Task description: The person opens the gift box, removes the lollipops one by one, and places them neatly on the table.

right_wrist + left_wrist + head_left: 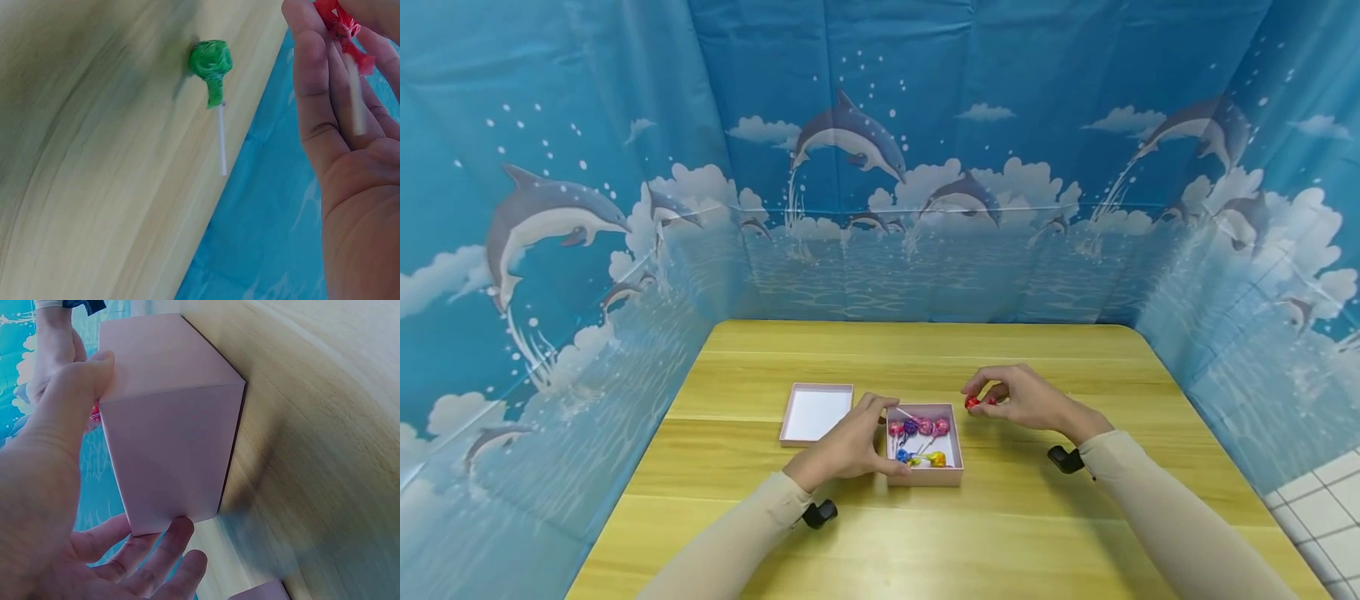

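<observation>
A pink open-topped box stands on the table with several wrapped lollipops inside, in red, pink, purple, blue and yellow. My left hand holds the box at its left side, thumb on the near wall and fingers at the far one; the left wrist view shows the pink walls of the box between them. To the right of the box, my right hand pinches a red-wrapped lollipop above the table. A green lollipop lies on the table near that hand; the head view does not show it.
The box's lid lies inside-up to the left of the box, its inside white. Behind the wooden table hangs a blue curtain printed with dolphins, which also runs along both sides.
</observation>
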A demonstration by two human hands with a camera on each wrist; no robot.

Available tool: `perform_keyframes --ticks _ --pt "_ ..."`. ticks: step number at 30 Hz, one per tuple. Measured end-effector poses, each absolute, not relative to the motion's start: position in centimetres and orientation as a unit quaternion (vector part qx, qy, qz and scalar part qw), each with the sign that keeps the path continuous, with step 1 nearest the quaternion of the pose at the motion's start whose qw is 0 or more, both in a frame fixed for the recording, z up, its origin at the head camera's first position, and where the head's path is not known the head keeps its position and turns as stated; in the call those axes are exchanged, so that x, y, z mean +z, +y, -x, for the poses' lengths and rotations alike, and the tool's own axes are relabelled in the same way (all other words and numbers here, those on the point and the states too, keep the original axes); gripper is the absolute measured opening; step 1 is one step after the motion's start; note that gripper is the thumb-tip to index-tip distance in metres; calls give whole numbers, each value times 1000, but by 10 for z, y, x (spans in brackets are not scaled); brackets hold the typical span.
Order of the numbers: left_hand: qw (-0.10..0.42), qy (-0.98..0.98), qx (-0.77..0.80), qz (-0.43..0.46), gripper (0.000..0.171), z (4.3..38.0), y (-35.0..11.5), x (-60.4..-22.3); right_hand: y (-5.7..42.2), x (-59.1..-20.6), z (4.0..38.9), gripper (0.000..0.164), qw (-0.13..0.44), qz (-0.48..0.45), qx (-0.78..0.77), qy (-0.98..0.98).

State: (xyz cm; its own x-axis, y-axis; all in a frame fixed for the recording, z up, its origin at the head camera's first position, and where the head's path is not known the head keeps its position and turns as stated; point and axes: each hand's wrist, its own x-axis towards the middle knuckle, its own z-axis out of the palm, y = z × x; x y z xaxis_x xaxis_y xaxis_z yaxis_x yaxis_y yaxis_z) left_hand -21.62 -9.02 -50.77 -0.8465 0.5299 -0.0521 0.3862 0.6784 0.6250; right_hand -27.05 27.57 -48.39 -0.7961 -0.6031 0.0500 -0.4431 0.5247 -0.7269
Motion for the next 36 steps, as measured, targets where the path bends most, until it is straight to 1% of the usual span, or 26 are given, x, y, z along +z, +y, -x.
perform_keyframes --ticks 3,9,20,26,36 --pt "115 909 310 -252 121 217 -90 -509 279 -486 270 27 99 303 -372 872" --pt "115 907 316 -253 121 217 -90 -509 285 -492 271 23 98 298 -366 876" --pt "118 905 321 -252 119 218 -90 -509 289 -504 271 23 80 303 -320 894" --pt "117 906 319 -250 119 217 -91 -509 287 -511 270 21 81 297 -313 899" --pt "119 906 319 -249 119 217 -90 -508 287 -521 270 19 41 312 -273 909"
